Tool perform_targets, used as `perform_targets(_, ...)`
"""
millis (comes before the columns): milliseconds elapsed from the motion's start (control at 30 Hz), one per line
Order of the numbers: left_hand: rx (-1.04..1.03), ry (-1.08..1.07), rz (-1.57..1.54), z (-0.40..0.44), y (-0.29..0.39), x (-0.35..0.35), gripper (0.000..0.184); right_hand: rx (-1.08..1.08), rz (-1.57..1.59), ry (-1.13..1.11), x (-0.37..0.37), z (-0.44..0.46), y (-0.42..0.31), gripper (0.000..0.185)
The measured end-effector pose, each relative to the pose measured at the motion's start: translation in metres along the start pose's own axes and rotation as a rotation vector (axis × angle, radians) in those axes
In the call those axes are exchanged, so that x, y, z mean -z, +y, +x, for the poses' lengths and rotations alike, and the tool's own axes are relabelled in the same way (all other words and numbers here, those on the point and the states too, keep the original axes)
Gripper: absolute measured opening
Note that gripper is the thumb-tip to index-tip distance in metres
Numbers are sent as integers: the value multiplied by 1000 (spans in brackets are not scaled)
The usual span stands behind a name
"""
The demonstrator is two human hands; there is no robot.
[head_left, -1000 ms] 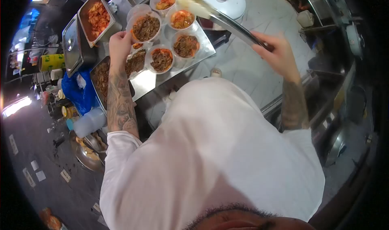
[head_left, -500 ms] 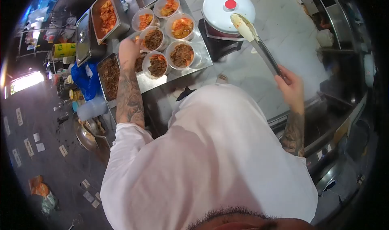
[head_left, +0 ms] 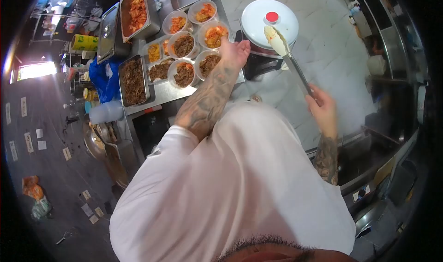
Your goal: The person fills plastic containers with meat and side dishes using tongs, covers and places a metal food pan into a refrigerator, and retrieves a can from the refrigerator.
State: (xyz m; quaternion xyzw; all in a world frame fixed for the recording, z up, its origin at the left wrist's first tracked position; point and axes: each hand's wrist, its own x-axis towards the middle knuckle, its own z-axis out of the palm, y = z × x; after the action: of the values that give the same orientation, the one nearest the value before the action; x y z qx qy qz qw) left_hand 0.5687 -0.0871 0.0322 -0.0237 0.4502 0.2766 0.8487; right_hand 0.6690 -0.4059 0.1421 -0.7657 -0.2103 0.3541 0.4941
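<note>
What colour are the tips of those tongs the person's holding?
Creamy white; the tongs' tips show best in the head view, the only one here.

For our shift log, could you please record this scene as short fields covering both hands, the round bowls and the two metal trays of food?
Left hand: at the edge of a bowl of orange-red food; contact unclear
Right hand: holds tongs, their light ends over a white lid with a red knob
Round bowls: six; three orange-red, three with dark brown food
Deep tray: orange-red food
Nearer tray: dark brown food
</note>
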Motion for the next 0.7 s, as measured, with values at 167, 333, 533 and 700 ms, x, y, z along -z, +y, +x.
perform_targets(167,-173,180,-80,35,-7,-1,55,-6,14,-22,7,-7,-5,42)
perform_targets(333,-94,145,-86,26,-14,-6,37,-54,64,23,1,-8,-8,42)
perform_targets(533,365,-79,113,-15,1,11,16,31,6,47,11,6,-10,41)
perform_targets(700,183,-252,613,-185,82,41,17,93,-121,49,-21,42,-71,41)
